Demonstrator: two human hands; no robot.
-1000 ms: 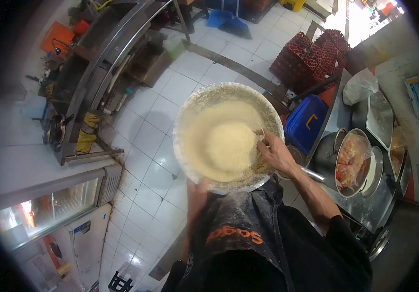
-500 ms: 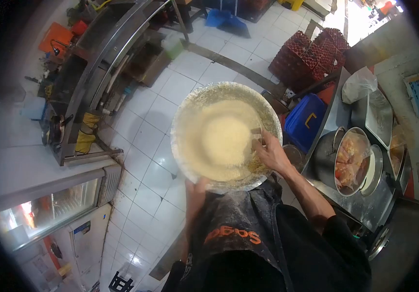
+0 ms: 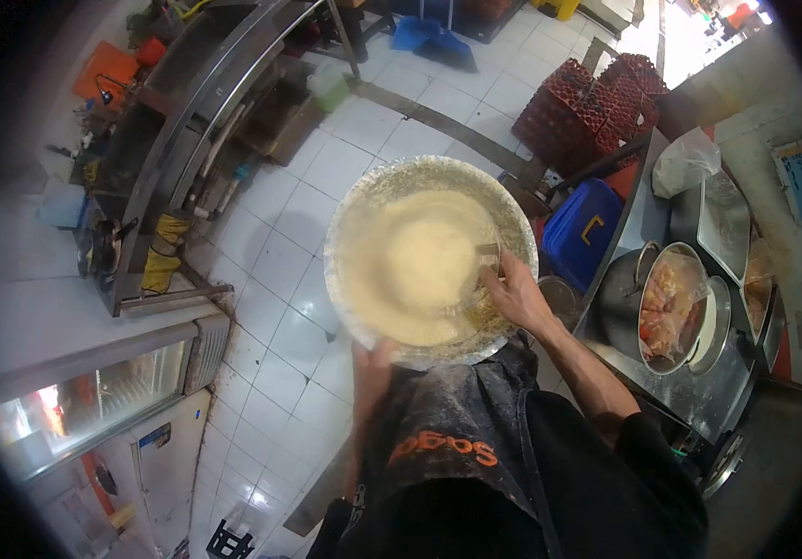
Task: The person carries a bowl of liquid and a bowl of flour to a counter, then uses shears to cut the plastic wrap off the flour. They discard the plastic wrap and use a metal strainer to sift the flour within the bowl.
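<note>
A large silver metal basin (image 3: pixel 340 303) sits at my front, its inner wall dusted with crumbs and its bottom covered in pale flour. Inside it is a round sieve (image 3: pixel 498 228), blurred by motion, with a heap of pale flour (image 3: pixel 431 264) in its middle. My right hand (image 3: pixel 518 293) is closed around the sieve's short handle (image 3: pixel 487 250) at the basin's right side. My left hand (image 3: pixel 375 363) grips the basin's near-left rim, thumb on top and the other fingers hidden below. A flour-dusted dark apron (image 3: pixel 447 401) touches the near rim.
On the right, a metal counter (image 3: pixel 690 396) carries a pot (image 3: pixel 673 312) of bagged raw-looking meat and a metal tray (image 3: pixel 725 224). Blue lids (image 3: pixel 582 233) and red crates (image 3: pixel 587 107) stand beyond. A fridge (image 3: pixel 130 391) and a steel counter (image 3: pixel 172 140) line the left. White tiles (image 3: pixel 275 307) cover the floor.
Flour in the sieve has shifted and its heap looks more blurred. My right hand has moved slightly; my left hand keeps its place on the rim.
</note>
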